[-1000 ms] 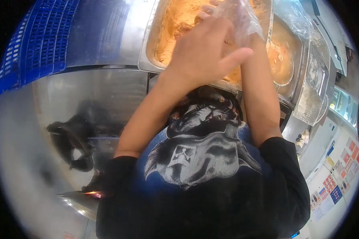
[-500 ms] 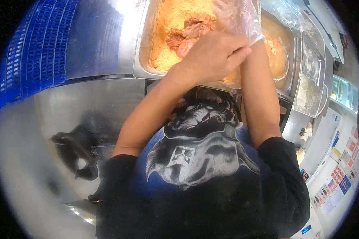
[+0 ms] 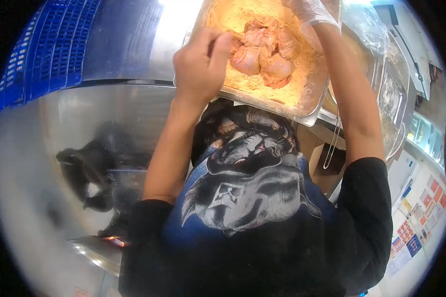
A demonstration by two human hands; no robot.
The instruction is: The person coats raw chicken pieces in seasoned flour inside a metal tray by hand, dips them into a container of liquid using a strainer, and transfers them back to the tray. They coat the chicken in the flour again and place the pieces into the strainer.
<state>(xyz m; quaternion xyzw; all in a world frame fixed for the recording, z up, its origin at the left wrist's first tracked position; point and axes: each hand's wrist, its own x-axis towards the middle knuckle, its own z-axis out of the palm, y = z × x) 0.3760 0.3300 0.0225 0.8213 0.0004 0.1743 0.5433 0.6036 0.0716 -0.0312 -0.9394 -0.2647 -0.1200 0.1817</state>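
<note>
My left hand is bare and blurred, its fingers curled over the left side of a metal tray. I cannot make out whether they grip the rim or something else. Orange-yellow powder covers the tray's bottom. Several raw, seasoned chicken pieces lie heaped in it, just right of my left hand. A clear plastic glove covers my right hand, which is over the tray's far right part. Its fingers run out at the top edge and are hidden.
A blue plastic crate stands at the left on the steel counter. Clear plastic containers are on the right, past my right forearm. A wire handle hangs beside the tray's right corner. Below the counter is an open cardboard box.
My left hand has moved left, away from my right wrist, uncovering the chicken. My right hand has moved up in the view. The tray sits turned, with its right front corner lower.
</note>
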